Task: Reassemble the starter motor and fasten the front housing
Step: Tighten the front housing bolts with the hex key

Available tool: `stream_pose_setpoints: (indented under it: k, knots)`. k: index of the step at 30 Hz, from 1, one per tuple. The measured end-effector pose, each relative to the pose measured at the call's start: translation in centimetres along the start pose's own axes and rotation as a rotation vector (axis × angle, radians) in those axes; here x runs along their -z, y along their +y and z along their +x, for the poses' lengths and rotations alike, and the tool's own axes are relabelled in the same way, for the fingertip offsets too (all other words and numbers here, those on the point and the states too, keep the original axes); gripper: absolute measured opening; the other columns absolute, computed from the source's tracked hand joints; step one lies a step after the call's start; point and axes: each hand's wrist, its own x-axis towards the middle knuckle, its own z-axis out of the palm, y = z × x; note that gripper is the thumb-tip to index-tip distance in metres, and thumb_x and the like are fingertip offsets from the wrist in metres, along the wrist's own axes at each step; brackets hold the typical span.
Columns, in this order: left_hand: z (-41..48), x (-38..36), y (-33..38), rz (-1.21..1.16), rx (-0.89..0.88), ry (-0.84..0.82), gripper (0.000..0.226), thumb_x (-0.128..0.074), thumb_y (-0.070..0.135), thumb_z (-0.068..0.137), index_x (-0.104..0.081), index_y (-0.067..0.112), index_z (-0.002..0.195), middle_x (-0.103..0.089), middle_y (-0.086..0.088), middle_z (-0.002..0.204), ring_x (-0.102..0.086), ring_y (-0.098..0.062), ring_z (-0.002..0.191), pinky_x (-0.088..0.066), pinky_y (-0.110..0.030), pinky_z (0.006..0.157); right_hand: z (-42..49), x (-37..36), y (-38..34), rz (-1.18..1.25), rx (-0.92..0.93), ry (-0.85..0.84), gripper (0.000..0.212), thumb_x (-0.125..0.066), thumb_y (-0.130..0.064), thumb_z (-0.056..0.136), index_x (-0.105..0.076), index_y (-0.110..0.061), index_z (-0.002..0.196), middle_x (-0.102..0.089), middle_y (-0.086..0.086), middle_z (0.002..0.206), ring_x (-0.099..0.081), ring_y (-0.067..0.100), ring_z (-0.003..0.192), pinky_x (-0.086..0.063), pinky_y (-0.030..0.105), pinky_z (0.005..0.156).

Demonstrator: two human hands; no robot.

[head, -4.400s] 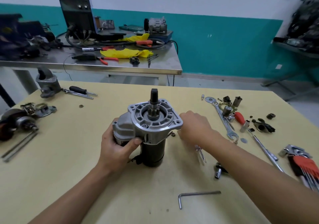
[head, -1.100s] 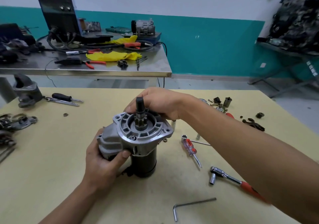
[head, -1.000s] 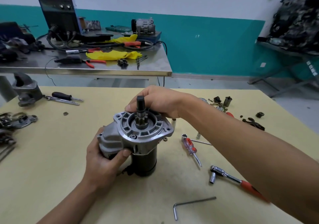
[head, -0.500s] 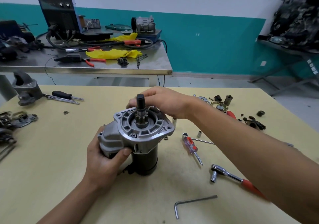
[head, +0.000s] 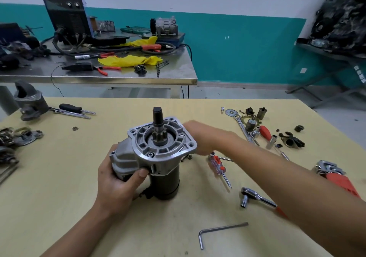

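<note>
Worktop (head: 49,177) surface lies bare on the near left, between a cluster of metal parts (head: 21,135) at the left edge and the left hand (head: 114,185). One grey casting (head: 29,102) and one black-handled screwdriver (head: 71,108) sit by the far left edge.

The left forearm slants in from the near edge. Its fingers and thumb are curled round the grey side casing of the starter motor (head: 164,179), which stands upright on its black body in the middle of the worktop. One front housing (head: 162,143) sits on top, flange up, with the pinion shaft (head: 157,118) rising through it.

The right hand (head: 206,139) extends from the near right corner to just beside the housing's right flange. It is blurred, so I cannot tell whether its fingers touch or hold anything.

Beside that forearm lie one red-handled screwdriver (head: 217,166), one ratchet (head: 257,197) and, nearer, one bent hex key (head: 219,230) with bare worktop around it. On the far right, small parts (head: 255,122) crowd together, well apart from the motor.
</note>
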Motion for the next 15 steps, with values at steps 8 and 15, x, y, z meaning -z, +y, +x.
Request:
stream_pose_setpoints:
  k: [8, 15]
  knots:
    - [0.0, -0.4, 1.2, 0.018, -0.002, 0.012, 0.056, -0.081, 0.063, 0.073, -0.064, 0.034, 0.117, -0.072, 0.001, 0.104, -0.070, -0.015, 0.092, -0.059, -0.030, 0.074, -0.1, -3.6, 0.0, -0.374, 0.086, -0.046, 0.017, -0.048, -0.003, 0.096, -0.050, -0.018, 0.089, -0.061, 0.004, 0.100, -0.060, 0.027, 0.088, -0.055, 0.041, 0.080]
    - [-0.2, -1.1, 2.4, -0.038, -0.024, 0.006, 0.053, -0.083, 0.056, 0.074, -0.063, 0.031, 0.117, -0.072, -0.001, 0.113, -0.070, -0.018, 0.106, -0.059, -0.032, 0.086, -2.0, -0.3, 1.5, 0.209, 0.078, 0.381, 0.006, -0.074, -0.007, 0.085, -0.074, -0.013, 0.086, -0.071, 0.002, 0.084, -0.064, 0.018, 0.076, -0.057, 0.035, 0.073]
